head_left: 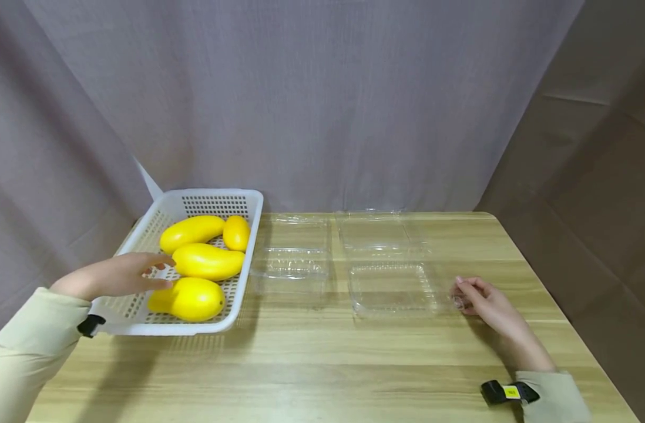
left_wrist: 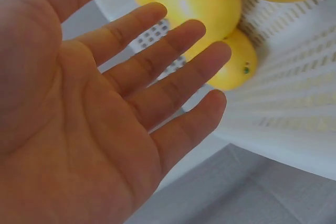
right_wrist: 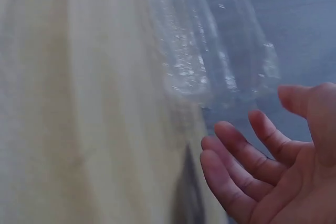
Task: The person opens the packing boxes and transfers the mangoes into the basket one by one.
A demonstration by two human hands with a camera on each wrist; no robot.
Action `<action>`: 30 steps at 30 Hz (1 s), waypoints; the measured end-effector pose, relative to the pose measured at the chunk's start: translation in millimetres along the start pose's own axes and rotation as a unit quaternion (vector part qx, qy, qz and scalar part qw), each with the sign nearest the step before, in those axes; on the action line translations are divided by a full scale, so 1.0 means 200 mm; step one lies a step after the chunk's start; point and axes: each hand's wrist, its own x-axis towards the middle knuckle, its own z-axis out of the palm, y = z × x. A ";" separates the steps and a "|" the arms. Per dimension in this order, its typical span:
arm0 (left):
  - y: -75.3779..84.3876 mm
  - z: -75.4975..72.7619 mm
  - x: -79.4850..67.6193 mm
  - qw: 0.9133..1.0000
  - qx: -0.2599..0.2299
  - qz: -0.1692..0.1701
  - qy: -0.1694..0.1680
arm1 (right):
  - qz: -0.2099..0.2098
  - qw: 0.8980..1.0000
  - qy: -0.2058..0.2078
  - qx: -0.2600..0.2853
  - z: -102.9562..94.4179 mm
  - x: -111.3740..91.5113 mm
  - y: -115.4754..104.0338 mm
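Observation:
Several smooth yellow fruits lie in a white plastic basket; a long, mango-like one is in the middle and a rounder, papaya-like one in front. My left hand reaches over the basket's left side with its fingertips beside these two. In the left wrist view its fingers are stretched and spread, the palm bare. My right hand hovers at the right of a clear plastic clamshell box. The right wrist view shows its fingers loosely bent, holding nothing, apart from the clear plastic.
A second clear clamshell box stands with its lid up between the basket and the first box. The wooden table ends at a grey curtain behind. A brown cloth hangs on the right.

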 end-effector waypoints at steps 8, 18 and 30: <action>0.06 -0.03 -0.02 0.997 0.032 0.027 0.071 | -0.056 0.995 0.042 -0.068 -0.13 -0.01 -0.10; 0.20 -0.08 0.00 0.984 0.054 0.014 0.168 | -0.112 0.980 0.109 -0.123 -0.19 0.00 -0.27; 0.40 -0.04 0.15 0.949 0.010 0.066 0.307 | -0.125 0.970 0.150 -0.145 -0.14 0.02 -0.42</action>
